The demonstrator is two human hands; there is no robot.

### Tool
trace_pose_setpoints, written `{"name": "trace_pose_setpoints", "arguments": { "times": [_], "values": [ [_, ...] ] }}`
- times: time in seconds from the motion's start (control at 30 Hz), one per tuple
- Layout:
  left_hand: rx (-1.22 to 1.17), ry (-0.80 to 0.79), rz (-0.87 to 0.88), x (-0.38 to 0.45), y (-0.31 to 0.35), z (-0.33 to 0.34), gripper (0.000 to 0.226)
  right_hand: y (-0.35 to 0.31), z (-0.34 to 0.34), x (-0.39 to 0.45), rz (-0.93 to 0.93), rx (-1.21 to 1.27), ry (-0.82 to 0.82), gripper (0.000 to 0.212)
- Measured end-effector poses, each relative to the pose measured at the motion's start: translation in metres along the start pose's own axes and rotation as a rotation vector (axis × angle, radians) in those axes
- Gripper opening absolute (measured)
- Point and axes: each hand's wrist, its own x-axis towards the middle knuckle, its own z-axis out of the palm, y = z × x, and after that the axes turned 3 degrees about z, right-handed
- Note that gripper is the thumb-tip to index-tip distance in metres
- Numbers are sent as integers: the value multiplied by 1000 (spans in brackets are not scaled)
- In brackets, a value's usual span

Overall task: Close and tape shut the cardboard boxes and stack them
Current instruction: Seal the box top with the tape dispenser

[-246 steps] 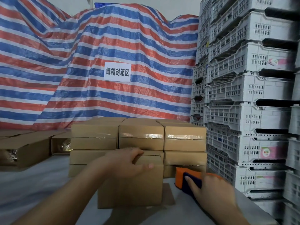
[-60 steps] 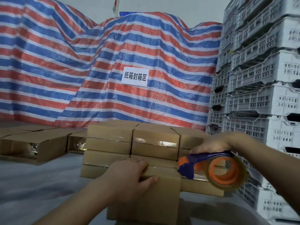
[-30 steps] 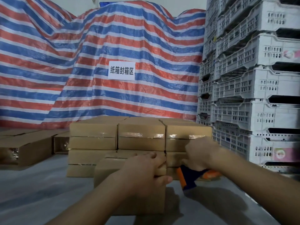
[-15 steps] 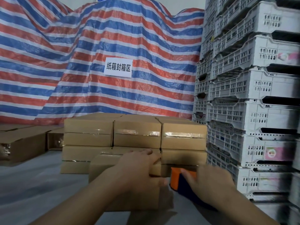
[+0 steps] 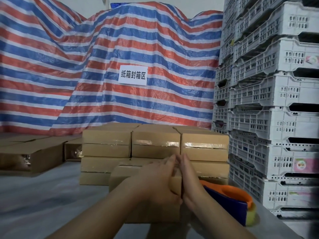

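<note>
Both hands (image 5: 174, 180) press the box's (image 5: 120, 176) right edge, tape dispenser (image 5: 229, 202) just beside.

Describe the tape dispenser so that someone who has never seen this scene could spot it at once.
Start at the tall stack of white plastic crates on the right. At its foot, on the grey table, the tape dispenser lies beside the right hand. It is the only orange and dark blue thing among brown cardboard boxes.

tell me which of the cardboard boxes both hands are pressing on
The lone box nearest the camera, in front of the taped stack. The left hand lies over its top and the right hand presses flat on its right end.
</note>
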Motion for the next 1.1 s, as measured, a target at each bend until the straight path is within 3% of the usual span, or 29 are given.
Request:
{"name": "trace_pose_setpoints", "arguments": {
  "times": [0.17, 0.27, 0.37, 0.47, 0.63, 0.7, 0.8, 0.97, 1.03, 1.1],
  "values": [
    [-344, 193, 39, -15, -20, -24, 74, 16, -15, 1, 121, -142, 15, 80],
    [-307, 346, -75, -38, -52, -32, 73, 15, -24, -4, -23, -287, 15, 91],
    [-517, 455, -243, -67, -81, -23, 86, 20, -30, -14, -113, -472, -99, 94],
    [-842, 418, -377, -93, -94, -3, 92, 25, -31, -22, -149, -605, -194, 105],
    [-1030, 227, -345, -105, -92, 29, 53, 34, -28, -22, -163, -752, -187, 114],
    [-1038, 258, -313, -102, -90, 41, 46, 34, -26, -22, -176, -792, -160, 113],
    [-1046, 357, -318, -95, -90, 53, 55, 34, -26, -22, -176, -802, -171, 105],
    [-1115, 445, -339, -86, -99, 53, 127, 40, -29, -17, -205, -841, -144, 99],
    [-1165, 475, -320, -81, -99, 49, 131, 40, -30, -15, -216, -862, -144, 99],
    [-1184, 511, -305, -77, -97, 48, 118, 41, -30, -12, -218, -888, -146, 100]
  ]
}}
